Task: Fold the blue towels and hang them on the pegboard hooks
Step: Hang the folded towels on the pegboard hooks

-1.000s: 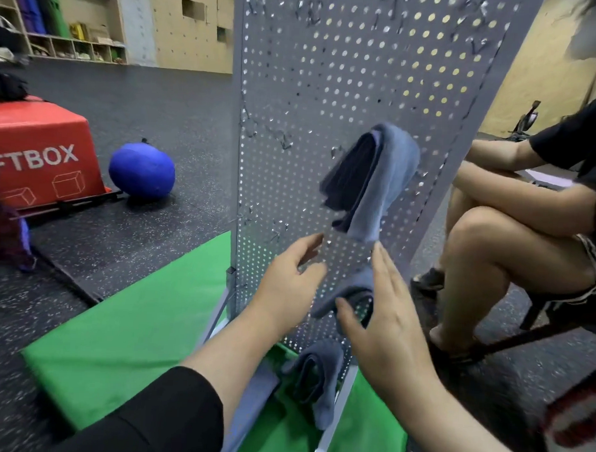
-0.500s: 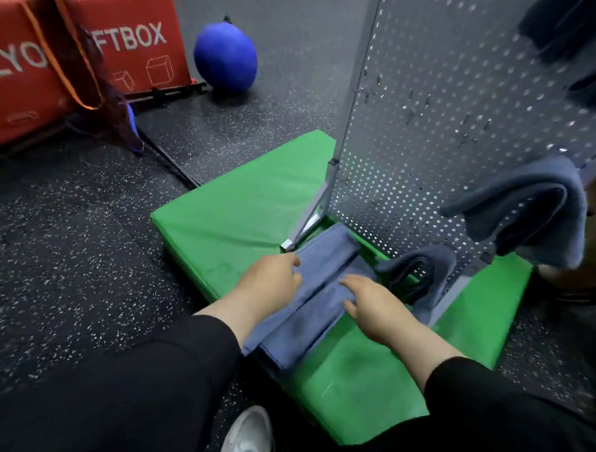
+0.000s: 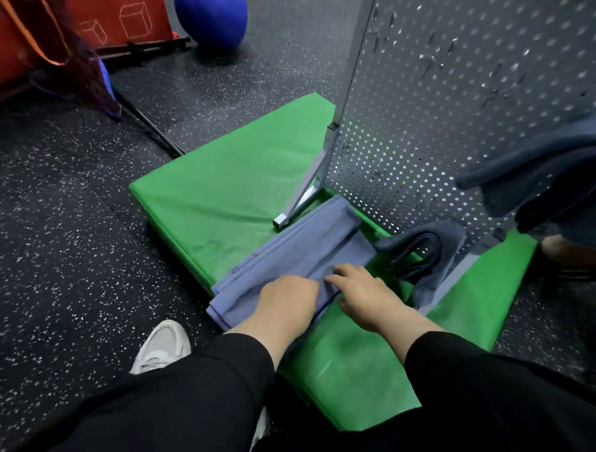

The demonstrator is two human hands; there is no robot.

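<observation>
**Folded towel pressed on a green mat at the foot of the pegboard**

Nearest the camera, two black sleeves (image 3: 189, 401) fill the lower frame, and a white shoe (image 3: 162, 344) is seen on the floor beside the left one. Just beyond, the left hand (image 3: 284, 301) is laid palm-down on the near end of a blue towel (image 3: 289, 256), its fingers held together and curled over the cloth; whether cloth is pinched beneath cannot be told. The right hand (image 3: 367, 294) is set just beside it, fingers slightly spread, the fingertips pressed onto the towel's right edge — nothing is clamped by it.

The towel is folded into a long strip and lies on a green mat (image 3: 230, 186), its near end hanging over the mat's front edge and its far end reaching the pegboard's metal foot (image 3: 302, 195). To its right, a second, darker towel (image 3: 427, 254) is looped low against the base of the board.

The grey pegboard (image 3: 446, 106) stands upright on the mat, and several small hooks are seen on its face. A third towel (image 3: 545, 173) is draped high on the right, at the frame's edge.

The floor (image 3: 70, 218) is black rubber speckled white. Farther back, a blue ball (image 3: 211, 15) rests on it beside a red box (image 3: 121, 13) printed with white cube outlines — both well apart from the mat.
</observation>
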